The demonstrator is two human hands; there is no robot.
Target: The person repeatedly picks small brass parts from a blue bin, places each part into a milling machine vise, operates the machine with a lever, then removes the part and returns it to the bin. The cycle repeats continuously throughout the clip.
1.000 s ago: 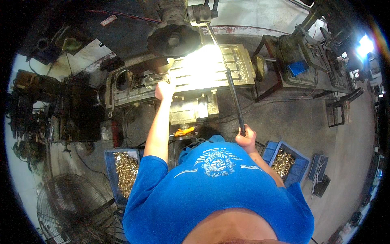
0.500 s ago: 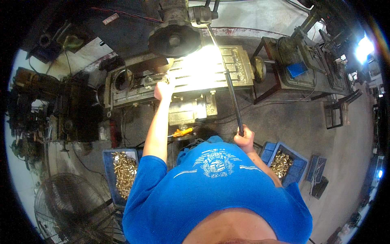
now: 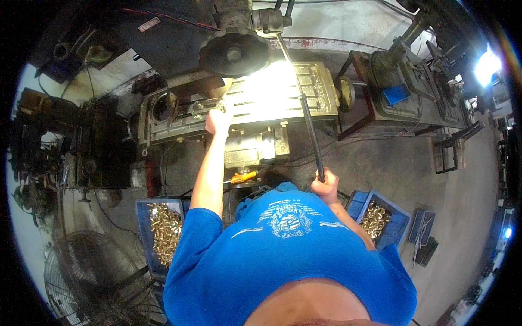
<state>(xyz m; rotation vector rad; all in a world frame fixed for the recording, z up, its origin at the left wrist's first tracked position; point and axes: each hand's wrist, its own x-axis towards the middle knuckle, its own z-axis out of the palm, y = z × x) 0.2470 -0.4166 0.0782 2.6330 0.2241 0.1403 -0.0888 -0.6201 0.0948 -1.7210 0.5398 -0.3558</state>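
My right hand [image 3: 325, 186] is closed around the lower end of a long black lever [image 3: 312, 127], which slants up to the head of the milling machine [image 3: 235, 51]. On the slotted machine table [image 3: 318, 81], my left hand [image 3: 218, 120] reaches out with its fingers curled at a small metal fixture [image 3: 201, 106]. Glare and the hand itself hide what those fingers hold. Lamp light washes out the middle of the table. An orange-handled tool [image 3: 243, 177] lies below the table, between my arms.
Blue bins of brass-coloured parts stand on both sides of me, one on the left [image 3: 142, 228] and one on the right [image 3: 399, 220]. A floor fan [image 3: 89, 277] is at the lower left. To the right is a metal bench [image 3: 375, 111] with a blue object [image 3: 396, 94] on it.
Almost nothing differs. My right hand and the lever's lower end have shifted very slightly left; the left hand stays at the fixture.
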